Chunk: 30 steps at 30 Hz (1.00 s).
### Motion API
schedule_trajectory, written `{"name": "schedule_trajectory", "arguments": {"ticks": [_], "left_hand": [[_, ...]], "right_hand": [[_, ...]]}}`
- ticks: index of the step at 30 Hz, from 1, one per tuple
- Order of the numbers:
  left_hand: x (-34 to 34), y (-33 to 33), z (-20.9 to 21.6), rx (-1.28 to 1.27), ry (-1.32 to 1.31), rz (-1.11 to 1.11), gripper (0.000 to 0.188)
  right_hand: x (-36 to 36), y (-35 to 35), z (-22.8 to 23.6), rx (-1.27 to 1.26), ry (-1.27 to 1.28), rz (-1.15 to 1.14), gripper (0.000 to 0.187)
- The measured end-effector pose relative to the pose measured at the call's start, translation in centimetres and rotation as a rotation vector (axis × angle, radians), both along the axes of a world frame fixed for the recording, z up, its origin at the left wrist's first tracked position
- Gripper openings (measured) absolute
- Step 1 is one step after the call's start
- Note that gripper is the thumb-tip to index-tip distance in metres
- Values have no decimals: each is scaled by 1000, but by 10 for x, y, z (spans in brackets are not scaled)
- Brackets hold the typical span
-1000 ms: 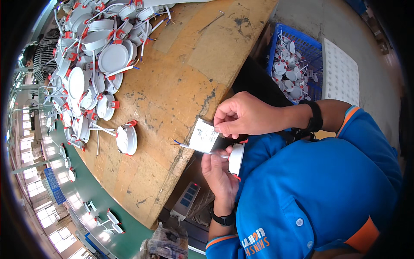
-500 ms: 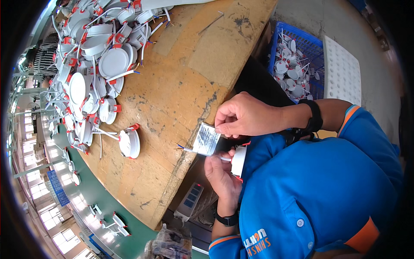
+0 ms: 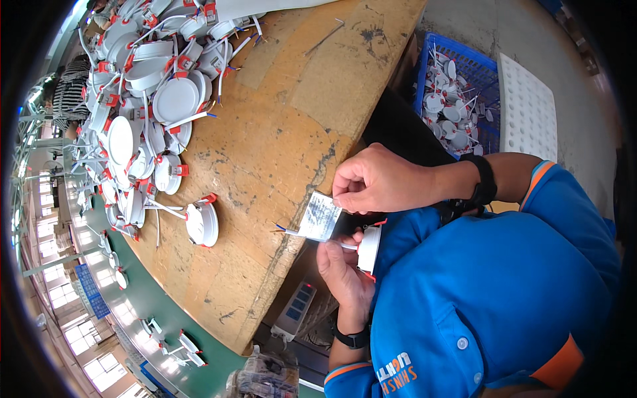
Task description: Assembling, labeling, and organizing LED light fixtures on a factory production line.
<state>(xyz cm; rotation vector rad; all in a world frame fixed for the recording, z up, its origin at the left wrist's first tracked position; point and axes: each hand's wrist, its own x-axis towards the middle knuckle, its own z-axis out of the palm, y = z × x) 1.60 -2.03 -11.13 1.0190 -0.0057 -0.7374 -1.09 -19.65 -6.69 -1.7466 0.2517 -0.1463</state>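
My right hand (image 3: 381, 178) pinches the upper edge of a small printed label (image 3: 320, 217) between thumb and fingers. Below it, my left hand (image 3: 344, 275) grips a round white downlight (image 3: 369, 249) with red spring clips, its thumb and fingers at the white cable. The cable passes behind the label, and its stripped end (image 3: 281, 228) with thin coloured wires sticks out beyond the label's other side. Whether the label is stuck to the cable, I cannot tell. A single downlight (image 3: 202, 224) lies on the worn brown tabletop (image 3: 265, 152), left of my hands.
A big heap of white downlights (image 3: 142, 99) with cables covers the table's far left. Beyond the curved edge, more lamps (image 3: 189, 343) lie on a green surface (image 3: 222, 371). A blue crate (image 3: 491, 93) of lamps and a white perforated tray (image 3: 527, 106) stand at right.
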Motion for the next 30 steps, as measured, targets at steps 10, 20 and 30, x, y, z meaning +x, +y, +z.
{"name": "schedule_trajectory", "arguments": {"ticks": [10, 20, 30], "left_hand": [[-1, 1, 2, 13, 0, 4, 26], [-1, 3, 1, 2, -4, -1, 28], [2, 4, 0, 5, 4, -9, 27]], "right_hand": [[-2, 2, 0, -3, -19, -15, 11], [-2, 4, -3, -32, -61, -32, 11], [-1, 6, -7, -23, -65, -40, 10]]}}
